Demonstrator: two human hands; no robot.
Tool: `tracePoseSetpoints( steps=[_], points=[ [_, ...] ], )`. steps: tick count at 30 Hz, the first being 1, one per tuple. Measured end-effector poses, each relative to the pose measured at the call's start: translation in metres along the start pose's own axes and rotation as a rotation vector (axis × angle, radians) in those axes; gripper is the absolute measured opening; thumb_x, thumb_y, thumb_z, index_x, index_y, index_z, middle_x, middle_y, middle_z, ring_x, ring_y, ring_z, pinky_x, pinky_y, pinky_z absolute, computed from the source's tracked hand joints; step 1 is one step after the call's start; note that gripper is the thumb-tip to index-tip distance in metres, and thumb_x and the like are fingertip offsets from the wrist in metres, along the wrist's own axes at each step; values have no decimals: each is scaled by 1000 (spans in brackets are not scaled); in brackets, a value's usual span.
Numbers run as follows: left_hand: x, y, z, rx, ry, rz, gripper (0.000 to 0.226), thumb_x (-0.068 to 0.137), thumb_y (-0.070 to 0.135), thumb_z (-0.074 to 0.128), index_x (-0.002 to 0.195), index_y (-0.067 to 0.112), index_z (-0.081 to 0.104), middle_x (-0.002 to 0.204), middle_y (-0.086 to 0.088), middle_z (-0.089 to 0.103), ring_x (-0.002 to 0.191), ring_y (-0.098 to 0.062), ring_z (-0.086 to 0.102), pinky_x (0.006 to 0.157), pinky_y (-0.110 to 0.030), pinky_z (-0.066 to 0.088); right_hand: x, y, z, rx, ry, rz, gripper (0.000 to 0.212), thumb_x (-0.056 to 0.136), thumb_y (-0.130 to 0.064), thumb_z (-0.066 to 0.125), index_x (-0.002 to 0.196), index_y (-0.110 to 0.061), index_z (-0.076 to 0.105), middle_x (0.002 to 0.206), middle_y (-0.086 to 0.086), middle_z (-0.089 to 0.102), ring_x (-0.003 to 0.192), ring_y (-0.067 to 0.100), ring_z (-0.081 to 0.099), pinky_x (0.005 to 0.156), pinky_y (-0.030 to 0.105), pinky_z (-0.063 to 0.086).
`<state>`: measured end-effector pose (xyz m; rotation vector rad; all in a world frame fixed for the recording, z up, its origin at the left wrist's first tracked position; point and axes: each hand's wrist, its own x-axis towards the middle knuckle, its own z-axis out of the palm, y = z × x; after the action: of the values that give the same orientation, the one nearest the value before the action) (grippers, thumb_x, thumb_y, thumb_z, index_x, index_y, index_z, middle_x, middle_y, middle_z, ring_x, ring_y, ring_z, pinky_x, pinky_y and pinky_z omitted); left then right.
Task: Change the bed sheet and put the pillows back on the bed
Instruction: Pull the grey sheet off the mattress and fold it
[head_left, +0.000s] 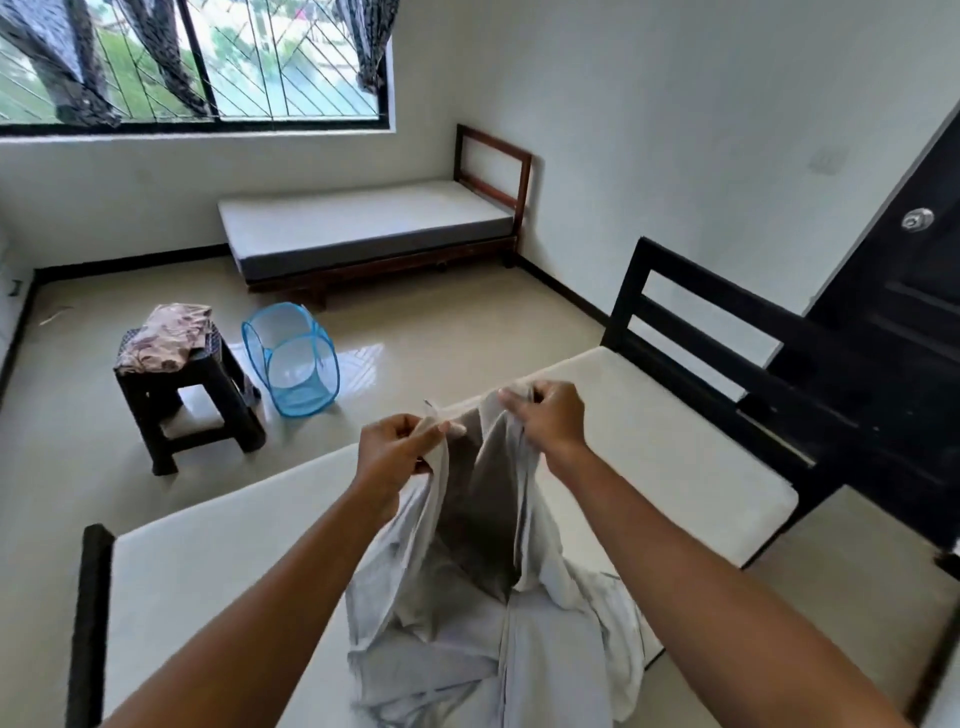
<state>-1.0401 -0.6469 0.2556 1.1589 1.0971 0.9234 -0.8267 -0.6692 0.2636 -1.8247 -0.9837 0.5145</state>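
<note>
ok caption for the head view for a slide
Left hand and right hand grip a pale bed sheet above the bare mattress.

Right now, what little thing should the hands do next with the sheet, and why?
Probably pull the left hand and right hand apart along the edge they pinch. They sit close together, and the sheet hangs bunched over the bare mattress, so it likely needs opening before spreading.

The sheet (467, 597) lies bunched on the near bed (649, 431), its top held between the left hand (395, 447) and the right hand (545, 415). Beyond the bed, a stool (218, 374) carries a heap of cloth (166, 338), with a mesh basket (296, 358) just to its right. A second bed (363, 223) stands behind them, under the window (208, 62).
</note>
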Motion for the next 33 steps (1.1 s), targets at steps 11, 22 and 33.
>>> tracePoseSetpoints(
  steps=[11, 22, 33],
  points=[
    [-46, -75, 8, -28, 97, -137, 18, 80, 18, 86, 86, 4, 78, 81, -21, 72, 71, -20, 66, 74, -38, 60, -77, 62, 25, 166, -165, 165, 22, 71, -24, 94, 82, -15, 77, 77, 0, 78, 76, 15, 75, 73, 30, 62],
    [-65, -100, 17, 41, 61, -117, 5, 83, 12, 83, 85, 8, 80, 78, -12, 76, 71, -19, 70, 70, -30, 60, -124, 87, 26, 122, -251, 54, 6, 88, -20, 81, 93, -16, 82, 85, -8, 79, 84, 7, 74, 77, 18, 55],
    [-89, -100, 22, -64, -216, -181, 43, 82, -27, 55, 118, -7, 69, 102, -18, 77, 101, -29, 74, 91, -37, 60, -143, 101, 13, 84, -297, -68, 37, 72, -25, 94, 105, -18, 78, 102, -6, 75, 98, 11, 72, 86, 31, 60]
  ],
)
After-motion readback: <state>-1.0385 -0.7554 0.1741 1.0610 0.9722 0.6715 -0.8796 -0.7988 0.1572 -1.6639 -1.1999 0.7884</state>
